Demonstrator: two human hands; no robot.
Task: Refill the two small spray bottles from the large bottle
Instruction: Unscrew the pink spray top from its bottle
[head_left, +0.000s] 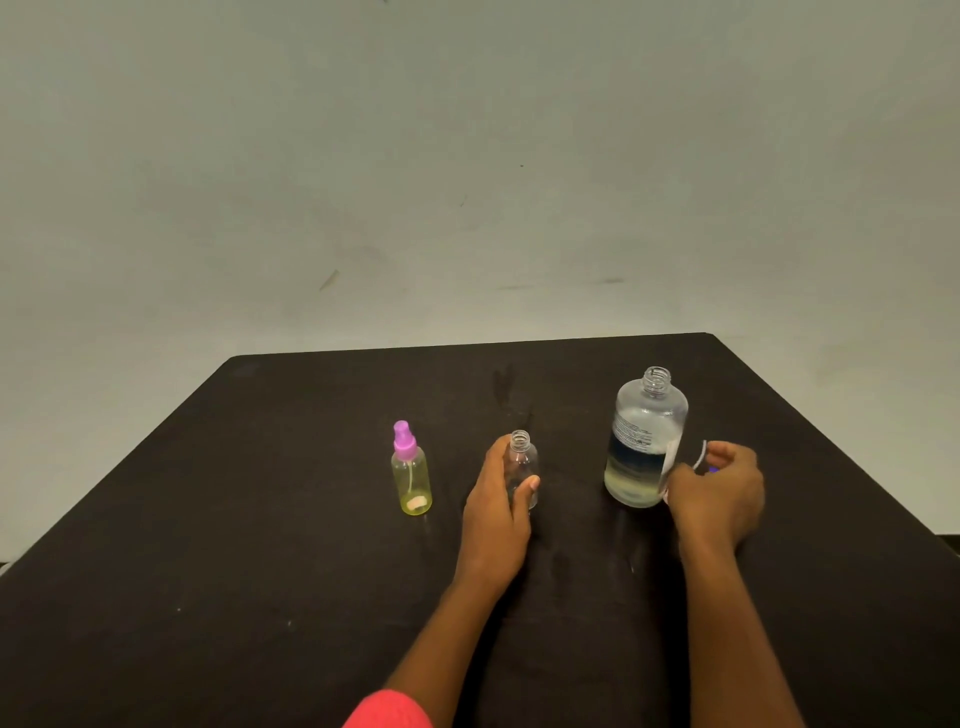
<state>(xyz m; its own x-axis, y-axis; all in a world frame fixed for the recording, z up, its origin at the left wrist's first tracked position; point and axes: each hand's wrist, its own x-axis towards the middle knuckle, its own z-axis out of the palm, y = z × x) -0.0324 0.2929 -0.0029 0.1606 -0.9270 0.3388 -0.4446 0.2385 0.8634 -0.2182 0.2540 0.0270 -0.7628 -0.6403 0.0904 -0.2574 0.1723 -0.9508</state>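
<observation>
A large clear bottle (644, 441) stands uncapped on the black table (260, 519), about half full of pale liquid. My right hand (719, 493) is just right of its base, fingers curled around a small spray top (702, 457) with a white tube and a purple part. My left hand (498, 509) grips a small clear bottle (522, 462) that stands upright with its neck open. A small yellow spray bottle (411, 478) with a pink spray top stands to the left, apart from both hands.
A plain pale wall rises behind the table's far edge. The table's right edge runs diagonally close to my right hand. A red sleeve (389, 712) shows at the bottom.
</observation>
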